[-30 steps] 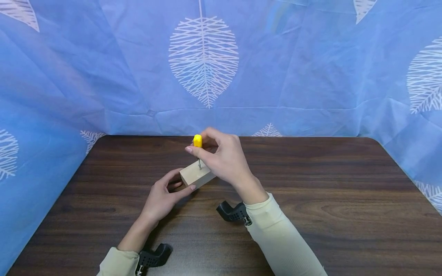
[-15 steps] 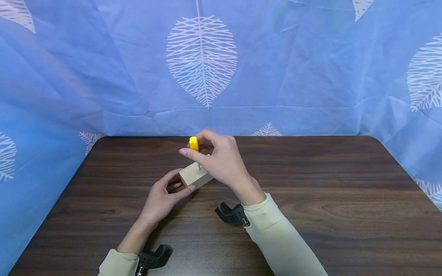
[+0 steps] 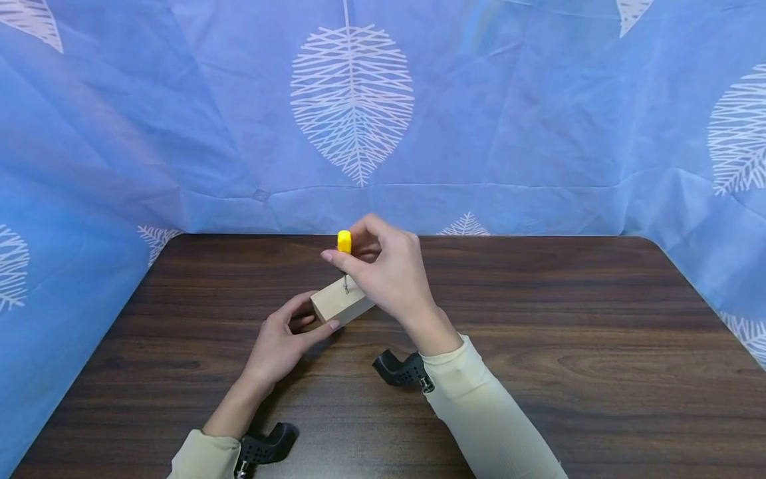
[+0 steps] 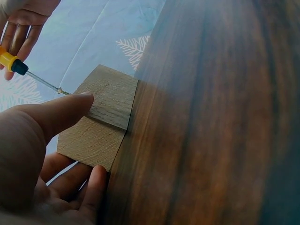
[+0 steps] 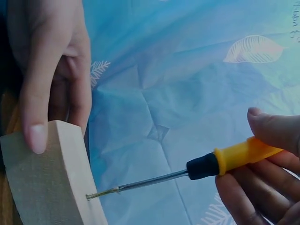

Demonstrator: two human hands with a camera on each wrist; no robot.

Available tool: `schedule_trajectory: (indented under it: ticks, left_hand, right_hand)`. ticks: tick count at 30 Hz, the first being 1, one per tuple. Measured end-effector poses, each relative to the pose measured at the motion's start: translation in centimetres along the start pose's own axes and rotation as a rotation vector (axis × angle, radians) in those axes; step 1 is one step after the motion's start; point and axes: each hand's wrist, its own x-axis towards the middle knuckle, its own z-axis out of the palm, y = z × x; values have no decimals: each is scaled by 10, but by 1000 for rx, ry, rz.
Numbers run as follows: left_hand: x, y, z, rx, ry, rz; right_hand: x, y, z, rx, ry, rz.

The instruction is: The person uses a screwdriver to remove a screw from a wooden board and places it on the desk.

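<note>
In the head view my left hand (image 3: 281,342) grips the near left end of a pale wooden block (image 3: 338,305) on the table, thumb on its near side. A thin screw (image 5: 101,193) stands part-way into the block's upper face, its threads showing in the right wrist view. The shaft tip of a screwdriver (image 5: 234,157) meets the screw's head, roughly in line with it. Its handle is yellow with a black collar. My right hand (image 3: 391,276) pinches that handle between thumb and fingers, above the block, and hides the block's far end in the head view.
The dark wood-grain table (image 3: 568,346) extends to both sides of the hands. Behind it hangs a blue cloth (image 3: 509,120) with white leaf prints. Black wrist mounts (image 3: 269,444) sit at both cuffs.
The screwdriver's handle leaned left half a second ago and now stands more upright, with the right hand shifted slightly up and right. The left hand and block have stayed in place.
</note>
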Motion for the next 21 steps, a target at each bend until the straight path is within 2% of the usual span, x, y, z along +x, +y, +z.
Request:
schedule_trajectory:
  ticks: [5, 10, 16, 21]
  left_hand:
    - [0, 0, 0, -2, 0, 0]
    - [0, -1, -1, -9, 2, 0]
    - [0, -1, 0, 3, 5, -13]
    - [2, -1, 0, 8, 9, 5]
  right_hand:
    - [1, -2, -2, -5, -34, -10]
    - [2, -3, 0, 44, -86, -5]
    - [2, -1, 2, 30, -51, -5]
    - [1, 0, 4, 11, -44, -29]
